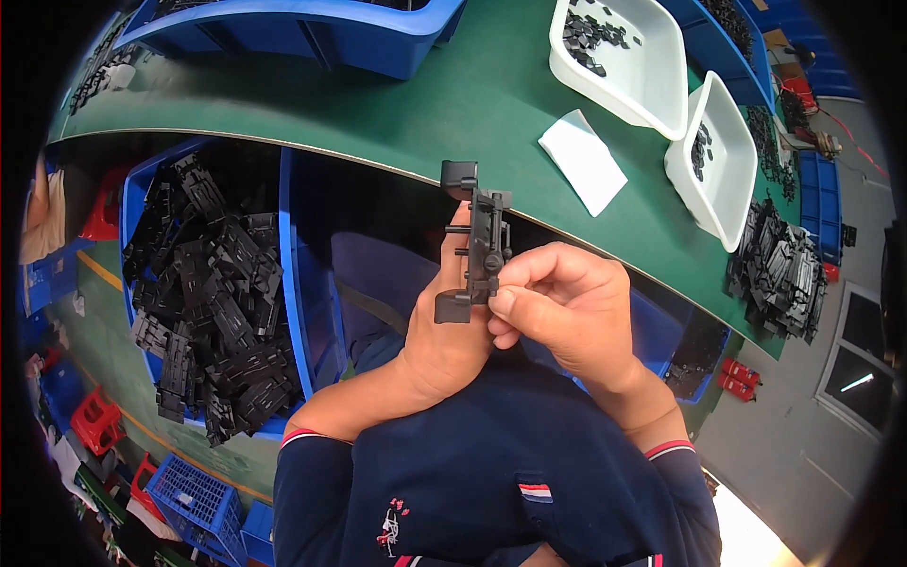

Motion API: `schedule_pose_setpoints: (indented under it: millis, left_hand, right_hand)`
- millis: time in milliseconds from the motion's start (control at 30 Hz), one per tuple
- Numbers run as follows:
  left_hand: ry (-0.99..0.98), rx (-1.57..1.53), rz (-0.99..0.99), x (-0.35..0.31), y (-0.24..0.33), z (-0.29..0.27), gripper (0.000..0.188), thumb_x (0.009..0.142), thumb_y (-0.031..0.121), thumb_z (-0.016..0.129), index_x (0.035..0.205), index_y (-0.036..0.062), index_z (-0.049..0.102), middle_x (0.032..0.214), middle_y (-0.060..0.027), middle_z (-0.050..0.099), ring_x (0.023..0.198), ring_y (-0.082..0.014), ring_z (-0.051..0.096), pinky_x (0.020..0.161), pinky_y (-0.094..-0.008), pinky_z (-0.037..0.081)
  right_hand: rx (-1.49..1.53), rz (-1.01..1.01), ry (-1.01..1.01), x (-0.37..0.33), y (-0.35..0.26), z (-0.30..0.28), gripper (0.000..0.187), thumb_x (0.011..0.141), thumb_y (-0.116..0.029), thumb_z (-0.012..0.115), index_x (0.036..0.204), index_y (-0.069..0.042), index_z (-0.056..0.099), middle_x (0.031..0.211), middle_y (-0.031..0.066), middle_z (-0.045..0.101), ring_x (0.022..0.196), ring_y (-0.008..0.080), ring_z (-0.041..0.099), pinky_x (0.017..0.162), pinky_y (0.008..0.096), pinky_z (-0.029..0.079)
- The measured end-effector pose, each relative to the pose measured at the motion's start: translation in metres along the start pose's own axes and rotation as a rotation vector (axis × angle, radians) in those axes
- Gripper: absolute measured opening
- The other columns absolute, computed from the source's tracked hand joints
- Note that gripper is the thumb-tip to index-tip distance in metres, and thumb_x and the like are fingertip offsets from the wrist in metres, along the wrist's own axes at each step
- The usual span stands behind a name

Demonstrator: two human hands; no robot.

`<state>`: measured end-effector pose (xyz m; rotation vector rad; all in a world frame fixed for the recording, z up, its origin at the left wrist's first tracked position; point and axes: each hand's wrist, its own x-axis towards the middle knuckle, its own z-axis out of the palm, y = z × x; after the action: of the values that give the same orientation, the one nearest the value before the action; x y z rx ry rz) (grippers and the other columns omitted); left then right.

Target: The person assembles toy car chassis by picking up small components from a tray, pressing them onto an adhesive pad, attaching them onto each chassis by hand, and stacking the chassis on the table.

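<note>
A black plastic bracket with pegs and two hooked ends is held upright in front of my chest, just past the table's near edge. Behind it my left hand grips it, its fingers partly hidden by the part. My right hand pinches the bracket's lower right side between thumb and forefinger, the other fingers curled. Whether a small piece sits in that pinch is too small to tell.
Left of me, a blue bin holds a heap of black parts. On the green table stand a blue tub, two white trays with small black pieces, a white paper and a stack of black parts. Another person's arm shows far left.
</note>
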<state>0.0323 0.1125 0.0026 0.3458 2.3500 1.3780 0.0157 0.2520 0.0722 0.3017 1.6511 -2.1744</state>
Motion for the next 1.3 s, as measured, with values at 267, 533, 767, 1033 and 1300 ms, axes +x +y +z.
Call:
schedule_pose_setpoints:
  millis: [267, 533, 767, 1033, 1300]
  left_hand:
    - [-0.044, 0.062, -0.021, 0.0, 0.002, 0.0, 0.072, 0.081, 0.005, 0.056, 0.142, 0.0016, 0.018, 0.081, -0.0136, 0.059, 0.067, -0.0307, 0.062, 0.06, -0.0382, 0.051]
    - [0.061, -0.001, 0.071, 0.004, 0.001, -0.001, 0.055, 0.078, 0.004, 0.059, 0.13, 0.002, 0.042, 0.08, -0.0137, 0.06, 0.071, -0.0324, 0.062, 0.062, -0.039, 0.05]
    - [0.139, -0.148, 0.142, 0.01, 0.009, -0.004, 0.025, 0.076, 0.004, 0.063, 0.101, 0.0031, 0.061, 0.084, -0.0147, 0.062, 0.078, -0.0361, 0.063, 0.069, -0.0426, 0.05]
    - [0.129, -0.357, 0.219, 0.016, 0.013, -0.014, 0.024, 0.078, 0.007, 0.068, 0.101, 0.0013, 0.063, 0.09, -0.0142, 0.067, 0.084, -0.0294, 0.065, 0.074, -0.035, 0.05]
    - [0.026, -0.438, 0.179, 0.016, 0.014, -0.011, 0.028, 0.079, 0.006, 0.069, 0.105, -0.0013, 0.06, 0.094, -0.0095, 0.066, 0.085, -0.0172, 0.063, 0.076, -0.0292, 0.049]
  right_hand:
    - [0.054, -0.006, 0.005, 0.0, 0.003, 0.002, 0.005, 0.082, 0.003, 0.063, 0.087, 0.006, 0.063, 0.074, 0.0081, 0.064, 0.064, 0.0096, 0.061, 0.059, 0.0235, 0.052]
    - [0.066, 0.002, -0.004, 0.001, 0.003, 0.001, 0.012, 0.084, 0.004, 0.063, 0.095, 0.007, 0.063, 0.077, 0.0095, 0.065, 0.068, 0.0113, 0.063, 0.061, 0.0242, 0.054]
    - [0.091, -0.035, 0.004, 0.001, -0.004, -0.008, 0.022, 0.084, 0.002, 0.064, 0.105, 0.007, 0.062, 0.086, 0.0111, 0.065, 0.074, 0.0127, 0.064, 0.064, 0.0238, 0.055]
    - [-0.141, -0.244, 0.238, 0.003, -0.005, -0.026, 0.017, 0.084, -0.003, 0.065, 0.1, 0.005, 0.064, 0.084, 0.0122, 0.067, 0.066, 0.0127, 0.063, 0.057, 0.0233, 0.053]
    - [-0.498, -0.601, 0.183, 0.002, 0.002, -0.029, 0.017, 0.075, 0.0, 0.073, 0.091, 0.002, 0.068, 0.085, 0.0082, 0.065, 0.065, 0.008, 0.06, 0.055, 0.0198, 0.047]
